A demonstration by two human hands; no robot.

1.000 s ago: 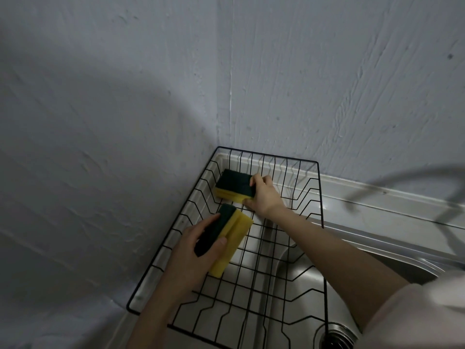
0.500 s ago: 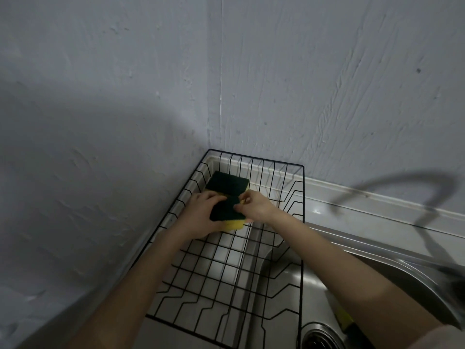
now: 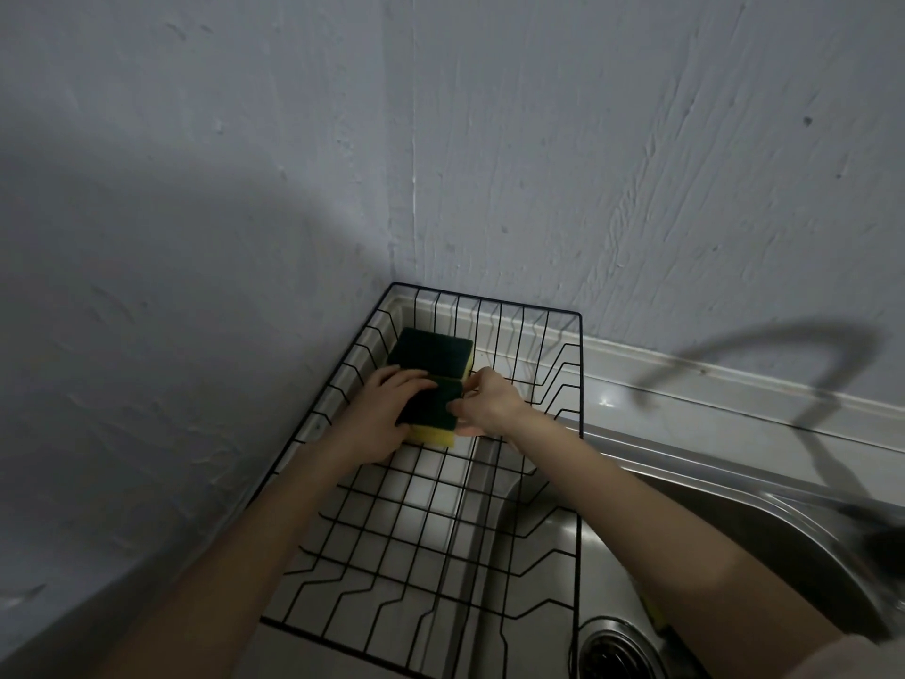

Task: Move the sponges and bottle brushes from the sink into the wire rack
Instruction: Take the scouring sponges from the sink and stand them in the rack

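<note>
Two green-topped yellow sponges end to end in the black wire rack [image 3: 581, 384], far sponge [image 3: 433, 351] free, near sponge [image 3: 432, 413] gripped between left hand [image 3: 379, 414] and right hand [image 3: 489, 401].

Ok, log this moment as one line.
step: placing second sponge in wire rack | left hand: gripping | right hand: pinching | first sponge: racked

Both hands [image 3: 377, 414] [image 3: 489, 401] forward, fingers curled.

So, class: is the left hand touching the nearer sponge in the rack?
Touching. The head view shows the left hand with its fingers lying over the dark top of the nearer sponge, no gap between them.
</note>
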